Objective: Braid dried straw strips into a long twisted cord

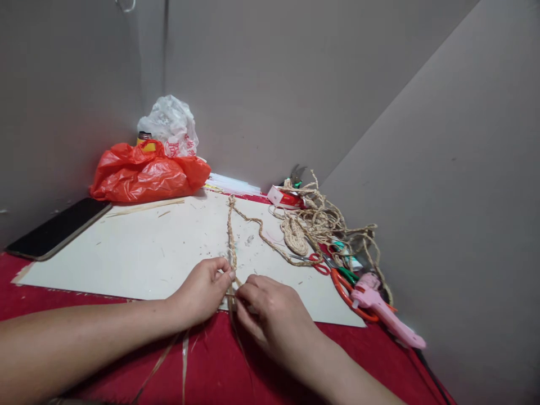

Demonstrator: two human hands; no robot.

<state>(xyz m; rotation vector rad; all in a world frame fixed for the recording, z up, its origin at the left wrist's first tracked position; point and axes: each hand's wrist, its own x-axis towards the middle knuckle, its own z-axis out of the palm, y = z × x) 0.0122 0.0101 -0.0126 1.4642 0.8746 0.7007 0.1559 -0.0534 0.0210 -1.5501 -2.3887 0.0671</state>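
A tan braided straw cord (230, 230) runs down the middle of a white board (139, 253). My left hand (206, 289) pinches the braid near its lower end. Close beside it on the right, my right hand (270, 309) has its fingers closed on a thin straw strand (230, 295) at that end. Loose strands (184, 360) trail below my hands over the red cloth. From the braid's top, a thinner braided length (260, 230) curves right toward a pile of braided cord (323, 214).
A phone (59, 228) lies at the left. Orange (143, 174) and white plastic bags (171, 121) stand behind the board, next to white sticks (234, 184). At the right are red-handled scissors (319, 264), larger orange-handled scissors (340, 284) and a pink glue gun (386, 315). Grey walls enclose the back and right.
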